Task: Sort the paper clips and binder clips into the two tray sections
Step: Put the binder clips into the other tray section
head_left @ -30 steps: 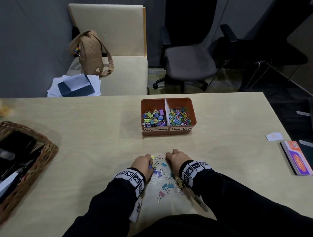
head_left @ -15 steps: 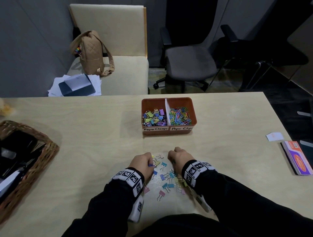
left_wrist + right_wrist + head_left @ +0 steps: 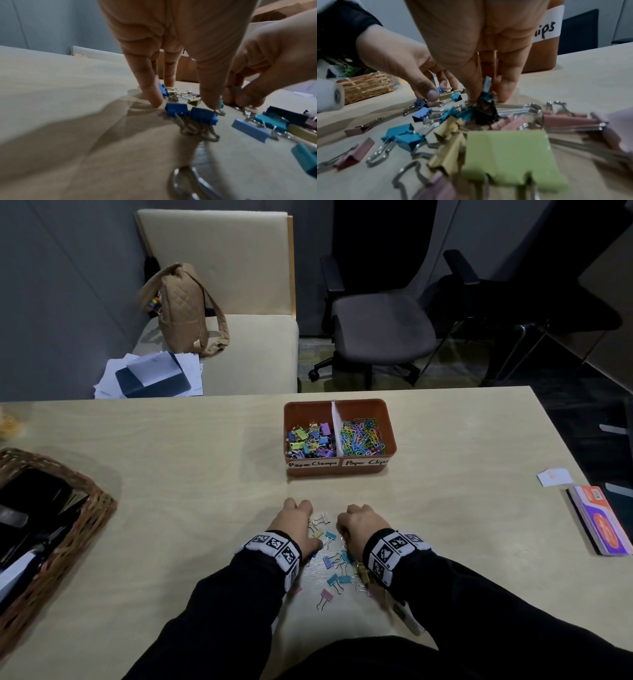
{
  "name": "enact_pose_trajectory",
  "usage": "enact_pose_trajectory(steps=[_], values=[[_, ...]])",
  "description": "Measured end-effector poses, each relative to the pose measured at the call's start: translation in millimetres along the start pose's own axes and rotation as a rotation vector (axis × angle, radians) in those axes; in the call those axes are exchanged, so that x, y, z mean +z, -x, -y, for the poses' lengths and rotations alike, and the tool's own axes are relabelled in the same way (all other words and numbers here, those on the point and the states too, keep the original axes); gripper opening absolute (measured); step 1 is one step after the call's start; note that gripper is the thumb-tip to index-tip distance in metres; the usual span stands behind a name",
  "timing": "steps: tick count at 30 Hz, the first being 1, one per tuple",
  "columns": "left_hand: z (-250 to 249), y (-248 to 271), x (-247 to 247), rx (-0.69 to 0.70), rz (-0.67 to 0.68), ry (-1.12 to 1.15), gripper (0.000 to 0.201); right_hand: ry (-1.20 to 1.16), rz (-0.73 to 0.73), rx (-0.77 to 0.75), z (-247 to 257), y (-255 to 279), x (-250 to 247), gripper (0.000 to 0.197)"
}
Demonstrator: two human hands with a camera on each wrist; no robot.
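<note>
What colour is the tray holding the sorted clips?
Orange-brown tray, white divider; clearest in the head view.

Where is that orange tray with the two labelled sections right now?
In the head view the orange tray sits mid-table, beyond both hands and the loose binder clips, toward the chairs; the wicker basket lies far off to its left.

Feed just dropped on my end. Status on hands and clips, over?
Left hand fingertips down among binder clips; right hand pinching one. Tray ahead, both sections stocked. Path to tray clear.
</note>
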State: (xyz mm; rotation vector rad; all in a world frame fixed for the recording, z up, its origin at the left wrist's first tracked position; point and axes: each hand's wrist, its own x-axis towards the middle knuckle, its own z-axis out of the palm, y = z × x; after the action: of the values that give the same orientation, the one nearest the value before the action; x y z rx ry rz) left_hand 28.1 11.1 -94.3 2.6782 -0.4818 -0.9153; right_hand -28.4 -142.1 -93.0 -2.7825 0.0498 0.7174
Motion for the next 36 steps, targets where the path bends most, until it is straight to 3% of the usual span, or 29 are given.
enact_pose_trajectory(steps=[7, 14, 20, 23, 26, 32, 36], values=[[-4.0, -2.4, 1.7, 0.011, -0.016, -0.012, 0.028, -0.020, 0.026, -0.006, 5.2, 3.6, 4.4, 0.026], [-5.4, -2.0, 2.3, -0.018, -0.001, -0.062, 0.020, 0.027, 0.060, -0.029, 11.3, 5.1, 3.4, 0.035], [-3.2, 1.2, -16.4, -0.096, -0.028, 0.106, 0.009, 0.038, 0.054, -0.028, 10.4, 5.4, 1.2, 0.034], [-2.3, 5.1, -34.2, -0.143, -0.088, 0.275, 0.013, 0.045, 0.051, -0.055, 10.1, 4.7, 1.5, 0.034], [-11.8, 6.6, -66.5, -0.089, -0.177, 0.412, 0.014, 0.058, 0.074, -0.070, 9.9, 3.0, -2.2, 0.037], [-42.7, -12.8, -122.4, 0.078, -0.513, 0.491, 0.015, 0.082, 0.129, -0.093, 9.8, 3.8, -7.4, 0.043], [-35.9, -23.0, -123.1, 0.101, -0.489, 0.529, 0.023, 0.087, 0.153, -0.116, 9.6, 5.3, -8.9, 0.040]])
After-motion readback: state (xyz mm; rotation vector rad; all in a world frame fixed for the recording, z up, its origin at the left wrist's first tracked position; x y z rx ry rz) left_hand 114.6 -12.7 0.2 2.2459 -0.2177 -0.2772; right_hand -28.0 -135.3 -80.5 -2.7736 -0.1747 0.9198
